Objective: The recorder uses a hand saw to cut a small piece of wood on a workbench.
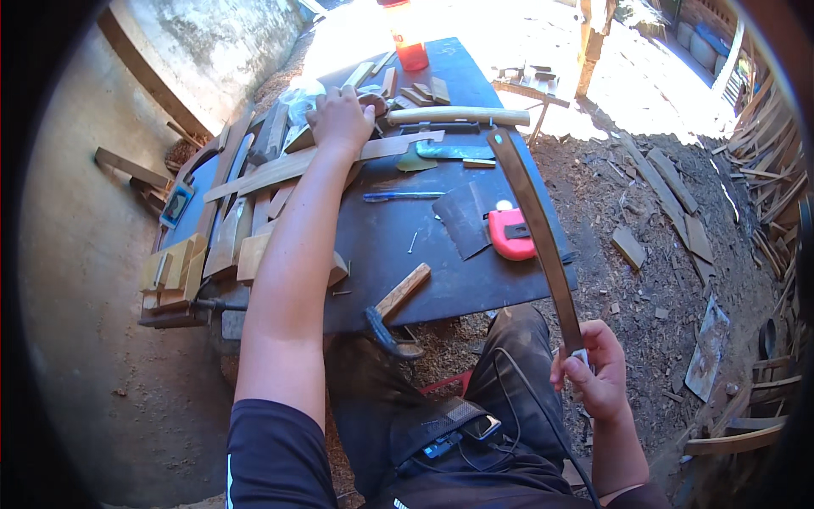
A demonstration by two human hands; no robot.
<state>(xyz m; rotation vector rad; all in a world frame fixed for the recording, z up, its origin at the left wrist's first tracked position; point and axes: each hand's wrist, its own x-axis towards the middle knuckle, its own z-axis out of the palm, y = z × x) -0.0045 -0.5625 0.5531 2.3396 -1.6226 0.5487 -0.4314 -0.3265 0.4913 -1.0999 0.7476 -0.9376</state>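
Note:
My right hand is closed around the whitish lower end of a long, narrow, flat dark-brown strip. The strip stands up at a slant past the table's right edge, its exact kind unclear. Stretched far out over the table, my left hand curls its fingers down among wood pieces. A brown rounded wooden piece lies by its thumb; what the fingers grip is hidden. Under that wrist runs a long pale wooden slat. Just left of the strip sit a red tape measure and a sheet of dark sandpaper.
On the dark table are a hammer, a blue pen, a nail, a pale wooden handle and a red bottle. Wood blocks crowd its left side. Planks lie on the ground.

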